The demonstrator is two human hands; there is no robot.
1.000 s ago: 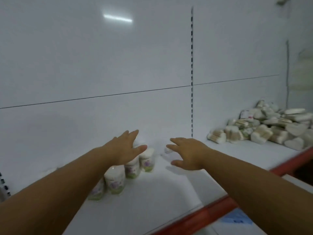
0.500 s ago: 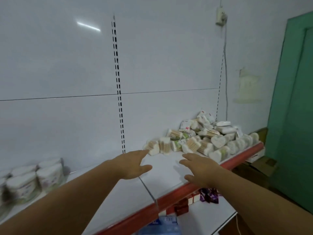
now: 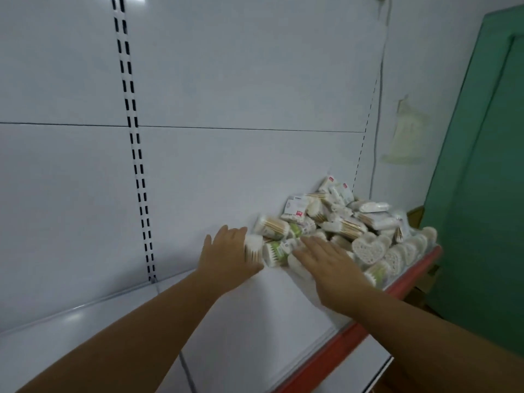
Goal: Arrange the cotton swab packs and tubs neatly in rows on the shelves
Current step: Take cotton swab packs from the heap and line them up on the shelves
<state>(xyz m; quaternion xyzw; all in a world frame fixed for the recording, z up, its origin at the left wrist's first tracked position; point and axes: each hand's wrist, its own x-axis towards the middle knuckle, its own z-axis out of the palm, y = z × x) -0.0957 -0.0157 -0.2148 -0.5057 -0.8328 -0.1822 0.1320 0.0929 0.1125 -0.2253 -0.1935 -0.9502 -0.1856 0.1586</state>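
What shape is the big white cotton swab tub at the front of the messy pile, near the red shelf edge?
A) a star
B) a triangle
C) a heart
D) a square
C: the white tub facing the camera has two round bumps on top and a point at the bottom. It sits at the front of the pile, near the red shelf edge.

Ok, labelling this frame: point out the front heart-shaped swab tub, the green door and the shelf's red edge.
heart-shaped swab tub (image 3: 370, 249), head view, heart face.
green door (image 3: 482, 208), head view, panel middle.
red edge (image 3: 320, 360), head view, front strip.
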